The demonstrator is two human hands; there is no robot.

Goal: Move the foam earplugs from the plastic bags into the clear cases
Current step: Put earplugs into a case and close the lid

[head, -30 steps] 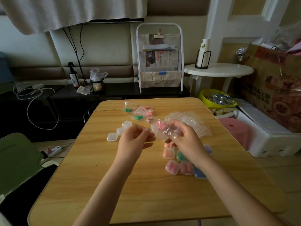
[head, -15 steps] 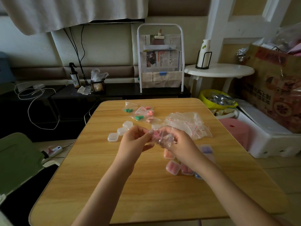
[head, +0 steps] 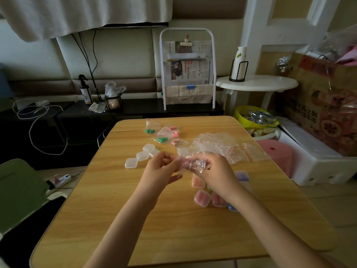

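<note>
plastic bag pinched between both hands

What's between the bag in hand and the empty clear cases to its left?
Nothing visible. Both hands, left hand and right hand, hold the plastic bag above the wooden table. The empty clear cases lie just left of it, with only bare tabletop between.

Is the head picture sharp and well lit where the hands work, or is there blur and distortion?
Head view: dim light, brighter at right; the left hand and right hand look slightly soft; the plastic bag between them shows faint glare; wide-angle distortion bends the table edges.
</note>
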